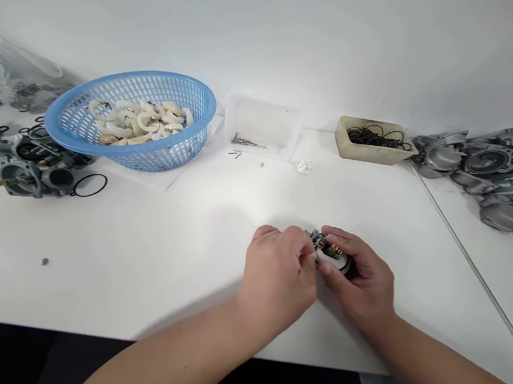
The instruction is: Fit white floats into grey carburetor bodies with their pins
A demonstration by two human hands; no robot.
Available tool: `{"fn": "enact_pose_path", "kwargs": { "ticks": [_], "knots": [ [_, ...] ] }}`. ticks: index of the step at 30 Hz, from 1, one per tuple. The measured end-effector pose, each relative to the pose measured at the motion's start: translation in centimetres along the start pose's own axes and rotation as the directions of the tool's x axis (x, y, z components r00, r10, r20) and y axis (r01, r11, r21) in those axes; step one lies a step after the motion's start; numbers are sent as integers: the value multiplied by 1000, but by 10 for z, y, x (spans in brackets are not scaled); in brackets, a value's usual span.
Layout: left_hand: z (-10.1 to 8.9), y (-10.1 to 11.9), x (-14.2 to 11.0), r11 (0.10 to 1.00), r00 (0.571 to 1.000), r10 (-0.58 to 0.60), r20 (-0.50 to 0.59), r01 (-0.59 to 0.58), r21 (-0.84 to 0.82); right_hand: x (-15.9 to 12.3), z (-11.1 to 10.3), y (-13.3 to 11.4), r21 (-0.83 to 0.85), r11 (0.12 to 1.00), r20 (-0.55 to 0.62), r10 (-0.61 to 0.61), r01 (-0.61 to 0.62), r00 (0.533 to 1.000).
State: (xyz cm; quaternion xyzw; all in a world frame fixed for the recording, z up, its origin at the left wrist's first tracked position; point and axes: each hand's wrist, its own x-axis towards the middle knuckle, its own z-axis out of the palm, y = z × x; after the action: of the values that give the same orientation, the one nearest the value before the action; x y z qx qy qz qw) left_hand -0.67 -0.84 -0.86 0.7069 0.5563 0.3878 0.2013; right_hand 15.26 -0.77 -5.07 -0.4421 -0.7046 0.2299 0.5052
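My right hand [364, 275] is wrapped around a small metal carburetor [317, 239], its underside turned up. A white float [332, 260] lies in the carburetor beside brass jets [336, 249]. My left hand [281, 272] is closed in a pinch at the carburetor's left side, against the float's edge. Whatever its fingertips hold, if anything, is hidden behind the fingers.
A blue basket [135, 148] of white floats [143, 121] stands at the back. Right of it are a clear tray [276, 116] with thin metal pins [246, 142] and a box [372, 154] of black rubber rings [376, 136]. Carburetor parts lie left [22, 171] and right [502, 172].
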Motion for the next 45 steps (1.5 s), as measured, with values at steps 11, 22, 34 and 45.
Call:
{"fn": "enact_pose_path", "kwargs": {
  "ticks": [11,22,34,45],
  "knots": [
    [7,1,-6,1000,997,20,-72,-20,2,2,1,0,-18,999,-15,-31,31,999],
    [-9,-11,9,812,882,-365,300,459,-361,5,1,-3,-11,1000,-22,-22,22,1000],
    [-11,-7,11,794,874,-374,310,474,-380,8,2,-3,-1,999,-13,-33,33,999],
    [-4,-1,-2,852,879,-452,152,476,-218,9,0,-6,-12,999,-12,-31,31,999]
  ]
}}
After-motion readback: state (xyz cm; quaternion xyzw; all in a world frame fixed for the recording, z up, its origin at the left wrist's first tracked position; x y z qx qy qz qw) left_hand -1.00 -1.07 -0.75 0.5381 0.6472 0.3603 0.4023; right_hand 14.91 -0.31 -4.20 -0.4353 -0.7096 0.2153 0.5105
